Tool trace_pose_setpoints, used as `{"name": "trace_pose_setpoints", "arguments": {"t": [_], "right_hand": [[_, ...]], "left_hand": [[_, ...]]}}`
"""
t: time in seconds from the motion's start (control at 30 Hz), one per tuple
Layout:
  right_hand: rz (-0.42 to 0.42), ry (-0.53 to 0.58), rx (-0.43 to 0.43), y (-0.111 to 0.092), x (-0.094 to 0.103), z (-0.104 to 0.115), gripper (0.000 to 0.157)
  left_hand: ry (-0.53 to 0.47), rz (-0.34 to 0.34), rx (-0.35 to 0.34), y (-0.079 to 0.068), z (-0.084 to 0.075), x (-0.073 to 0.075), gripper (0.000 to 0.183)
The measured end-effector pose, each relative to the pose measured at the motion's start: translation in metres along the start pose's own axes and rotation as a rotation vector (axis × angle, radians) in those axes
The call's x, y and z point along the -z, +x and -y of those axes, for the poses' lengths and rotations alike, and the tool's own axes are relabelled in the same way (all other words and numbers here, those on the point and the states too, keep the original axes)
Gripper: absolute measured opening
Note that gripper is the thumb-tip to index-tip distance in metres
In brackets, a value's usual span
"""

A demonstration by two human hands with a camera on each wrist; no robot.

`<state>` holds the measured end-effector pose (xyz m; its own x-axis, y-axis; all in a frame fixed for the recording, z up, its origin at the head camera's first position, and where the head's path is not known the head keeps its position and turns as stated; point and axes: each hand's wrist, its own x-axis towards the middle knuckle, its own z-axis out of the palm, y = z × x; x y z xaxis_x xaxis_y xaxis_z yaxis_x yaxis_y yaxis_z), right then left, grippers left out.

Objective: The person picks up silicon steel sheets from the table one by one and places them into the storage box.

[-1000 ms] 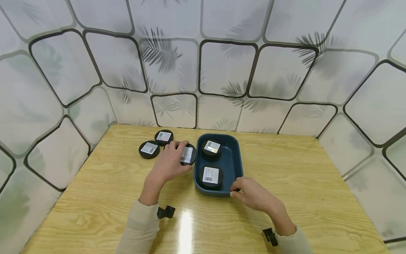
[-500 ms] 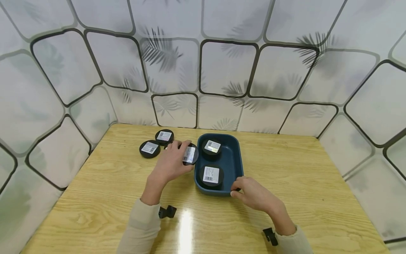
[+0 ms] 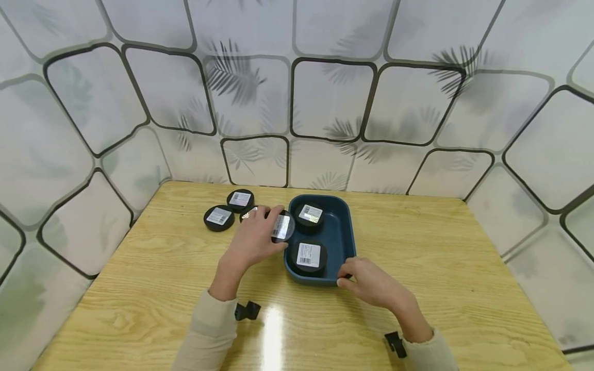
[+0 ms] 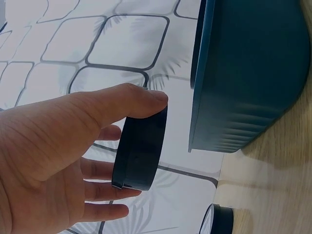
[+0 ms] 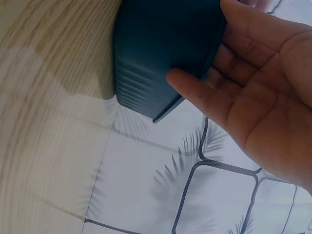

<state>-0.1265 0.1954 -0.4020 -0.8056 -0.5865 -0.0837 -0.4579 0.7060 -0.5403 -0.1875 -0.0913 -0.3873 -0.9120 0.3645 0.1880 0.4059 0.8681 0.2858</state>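
Note:
In the head view my left hand (image 3: 252, 239) holds a round black flat tub (image 3: 281, 228) with a white label, just at the left rim of a dark blue rectangular bin (image 3: 342, 232). The left wrist view shows the thumb and fingers gripping this black tub (image 4: 140, 148) by its sides, raised above the table. My right hand (image 3: 368, 282) pinches the bin's near right corner, thumb outside the wall and fingers over the rim. Inside the bin, along its left side, sit a far tub (image 3: 310, 215) and a near tub (image 3: 308, 257), labels up.
Left of the bin on the wooden table (image 3: 417, 237) lie two more black tubs, one at the left (image 3: 218, 218) and one farther back (image 3: 240, 200). Another tub (image 3: 246, 212) is partly hidden behind my left hand. A patterned curtain (image 3: 334, 98) stands behind the table.
My left hand has moved slightly right with its tub, which now overlaps the bin's left rim in the head view. The right hand and bin have stayed put.

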Motion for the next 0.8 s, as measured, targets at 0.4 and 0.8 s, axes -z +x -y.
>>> {"name": "trace_pose_setpoints", "arguments": {"t": [0.4,0.8], "right_hand": [[-0.005,-0.013,0.004,0.001,0.001,0.001,0.008],[-0.006,-0.014,-0.004,0.000,0.000,0.001,0.009]], "left_hand": [[-0.068,-0.066,-0.030,0.013,0.000,-0.004,0.080],[-0.040,-0.047,-0.024,0.029,-0.006,-0.009,0.080]]}}
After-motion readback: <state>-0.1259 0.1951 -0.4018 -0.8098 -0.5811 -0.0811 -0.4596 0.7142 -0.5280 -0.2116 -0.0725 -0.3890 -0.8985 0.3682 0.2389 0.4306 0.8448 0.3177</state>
